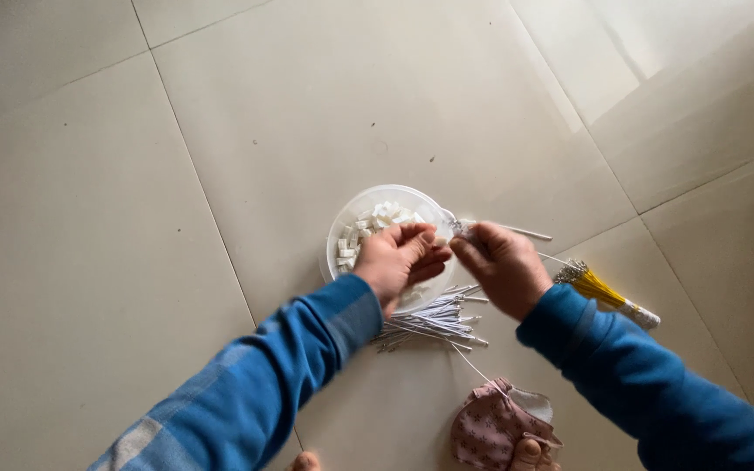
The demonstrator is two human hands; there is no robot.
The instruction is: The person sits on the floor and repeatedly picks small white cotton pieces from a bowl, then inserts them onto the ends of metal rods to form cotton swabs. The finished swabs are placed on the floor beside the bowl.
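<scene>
Right hand [503, 266] pinches a white wire [517, 232]; left hand [401, 260] pinches a small piece over the bowl [342, 228] on the floor. Slipping fingers could drop it among loose wires [434, 323].

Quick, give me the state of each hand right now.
Left hand: fingers curled over the clear bowl; grip cannot be told.
Right hand: closed on thin white wires.

The left hand [399, 260] is reaching into a clear round plastic bowl [347, 218] of small white connectors [383, 215] on the tiled floor [115, 218]. The right hand [501, 264] is pinching a thin white wire [517, 231] beside the bowl's rim. A pile of white wires [434, 321] is lying just under both hands.
</scene>
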